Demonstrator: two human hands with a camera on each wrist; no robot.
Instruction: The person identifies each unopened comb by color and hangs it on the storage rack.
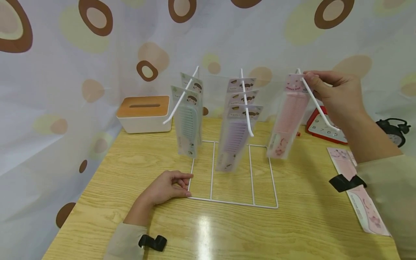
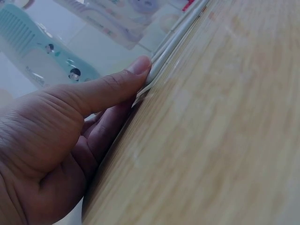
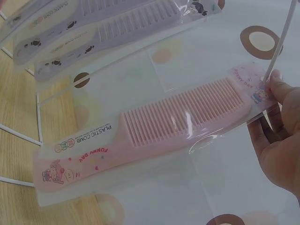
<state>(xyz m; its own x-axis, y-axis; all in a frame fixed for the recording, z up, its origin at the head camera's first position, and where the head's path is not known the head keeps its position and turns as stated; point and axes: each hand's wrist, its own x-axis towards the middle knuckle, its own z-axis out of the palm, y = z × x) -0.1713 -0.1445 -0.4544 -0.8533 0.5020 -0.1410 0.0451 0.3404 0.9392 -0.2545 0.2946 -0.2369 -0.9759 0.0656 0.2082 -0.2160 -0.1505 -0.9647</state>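
Observation:
A white wire display rack [image 1: 232,202] stands on the table, its prongs sloping up at the back. My left hand [image 1: 170,186] holds the front left corner of its base, thumb on the wire in the left wrist view. At the right prong, my right hand [image 1: 341,88] pinches the header of a packaged pink comb [image 1: 290,115]. The right wrist view shows the prong passing at that header, by the thumb, with the pink comb [image 3: 183,117] hanging slanted below. Several packaged purple combs [image 1: 235,135] hang on the middle prong, and two packaged green combs [image 1: 187,124] on the left one.
More packaged pink combs [image 1: 357,195] lie on the table at the right, partly under the right sleeve. Behind them are a red-framed clock [image 1: 325,128] and a black alarm clock [image 1: 394,131]. A white tissue box [image 1: 144,122] with a wooden lid stands at the back left.

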